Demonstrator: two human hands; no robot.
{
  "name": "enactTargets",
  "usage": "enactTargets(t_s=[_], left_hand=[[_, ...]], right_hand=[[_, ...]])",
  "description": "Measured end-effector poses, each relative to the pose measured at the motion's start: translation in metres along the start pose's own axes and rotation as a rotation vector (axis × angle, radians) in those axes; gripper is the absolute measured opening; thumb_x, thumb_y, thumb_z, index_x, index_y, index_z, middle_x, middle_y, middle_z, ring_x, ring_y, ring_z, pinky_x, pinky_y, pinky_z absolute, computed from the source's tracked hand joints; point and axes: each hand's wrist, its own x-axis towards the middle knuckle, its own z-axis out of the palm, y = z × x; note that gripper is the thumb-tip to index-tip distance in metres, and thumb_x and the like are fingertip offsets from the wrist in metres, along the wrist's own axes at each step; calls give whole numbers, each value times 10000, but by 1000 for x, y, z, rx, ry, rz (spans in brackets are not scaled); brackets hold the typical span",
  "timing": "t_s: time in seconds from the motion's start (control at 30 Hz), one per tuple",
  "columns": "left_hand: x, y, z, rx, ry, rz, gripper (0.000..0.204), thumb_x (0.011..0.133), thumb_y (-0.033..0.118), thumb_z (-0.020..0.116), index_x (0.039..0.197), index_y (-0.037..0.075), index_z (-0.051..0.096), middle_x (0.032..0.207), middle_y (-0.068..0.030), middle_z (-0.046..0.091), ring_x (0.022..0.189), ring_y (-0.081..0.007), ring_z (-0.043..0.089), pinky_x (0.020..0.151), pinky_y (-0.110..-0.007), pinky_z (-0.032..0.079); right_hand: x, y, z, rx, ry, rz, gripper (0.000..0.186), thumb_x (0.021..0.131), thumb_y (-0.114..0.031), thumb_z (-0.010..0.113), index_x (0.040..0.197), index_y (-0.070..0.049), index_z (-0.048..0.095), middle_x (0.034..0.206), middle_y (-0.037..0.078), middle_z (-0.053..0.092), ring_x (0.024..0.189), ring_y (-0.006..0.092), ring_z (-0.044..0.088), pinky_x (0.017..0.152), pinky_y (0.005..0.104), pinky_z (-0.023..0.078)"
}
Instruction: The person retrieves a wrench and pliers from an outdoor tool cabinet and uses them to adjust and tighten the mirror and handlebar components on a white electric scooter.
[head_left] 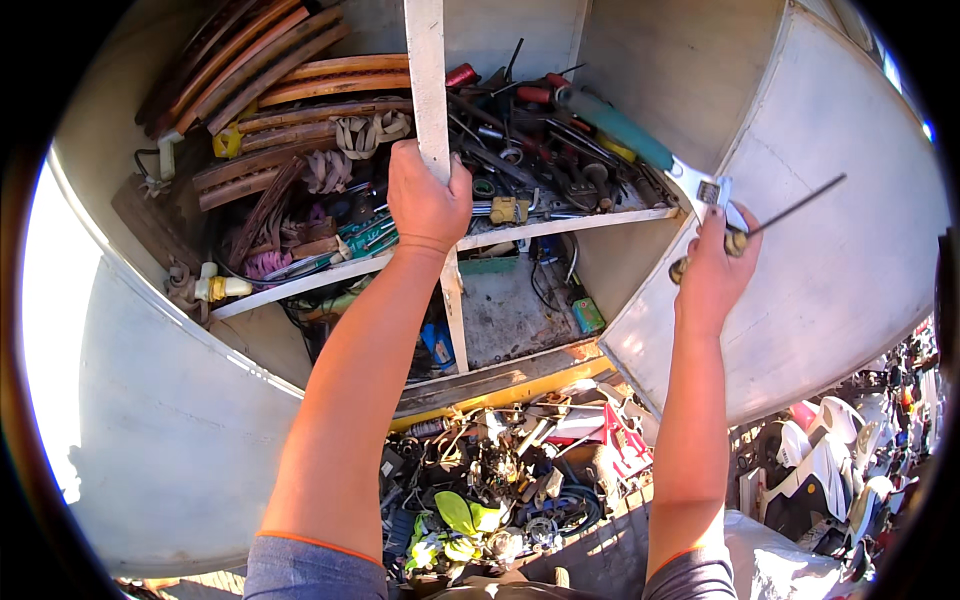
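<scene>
Your right hand (712,272), at right centre of the frame, grips a thin screwdriver (775,221); its long axis runs diagonally, shaft tip pointing upper right. Your left hand (425,198) wraps the cabinet's white vertical divider (427,70), upper centre, above the cluttered shelf (560,226).

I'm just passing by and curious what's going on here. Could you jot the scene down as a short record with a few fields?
Place: open white metal cabinet with a cluttered tool shelf
Left hand: gripping the white upright post in the middle of the cabinet
Right hand: holding a screwdriver with a thin dark metal shaft at the cabinet's right edge
Near the right hand: large teal-handled adjustable wrench lying on the shelf
Left of the post: brown curved leather straps
Below: heap of mixed parts and scrap on the ground
</scene>
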Motion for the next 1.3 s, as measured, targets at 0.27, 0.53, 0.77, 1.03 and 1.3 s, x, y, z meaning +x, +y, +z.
enactTargets(t_s=[0.27, 0.53, 0.77, 1.03, 1.3], left_hand=[[7, 18, -41, 9, -471, -334, 552, 993, 338, 735, 1365, 20, 479, 1361, -232, 595, 1250, -474, 625, 993, -544, 550], [-271, 77, -289, -521, -1597, -413, 736, 1017, 558, 705, 1434, -36, 586, 1297, -258, 711, 1239, -413, 677, 1074, -448, 517], [-429, 51, -496, -89, -1651, -992, 566, 942, 556, 777, 1197, 52, 748, 1057, -210, 797, 1011, -380, 766, 891, -449, 577], [-545, 3, -723, 94, -1708, -1145, 680, 1019, 670, 542, 1229, 69, 783, 1162, -210, 789, 1118, -403, 742, 973, -511, 559], [-696, 12, -918, 158, -1712, -1563, 488, 1067, 457, 607, 1439, 157, 708, 1263, -225, 755, 1163, -387, 730, 1006, -524, 565]], right_hand=[[-222, -60, -121, -100, -101, 486, 191, 1058, -83, 657, 1246, -72, 629, 946, 16, 636, 687, 54, 505, 589, 234, 411], [-401, -48, -179, -455, -595, 546, 257, 973, -138, 736, 1214, -58, 696, 873, 49, 701, 781, 163, 631, 763, 334, 537], [-514, -44, -169, -432, -1320, 883, 428, 1037, -326, 778, 1321, -41, 634, 931, 84, 766, 767, 123, 724, 711, 311, 583], [-585, -2, -210, -789, -1976, 611, 530, 966, -524, 765, 1168, -37, 715, 959, 166, 778, 899, 290, 750, 807, 424, 581], [-706, 90, -296, -986, -2247, 732, 450, 972, -426, 750, 1235, -62, 714, 1033, 208, 765, 988, 372, 751, 873, 447, 586]])
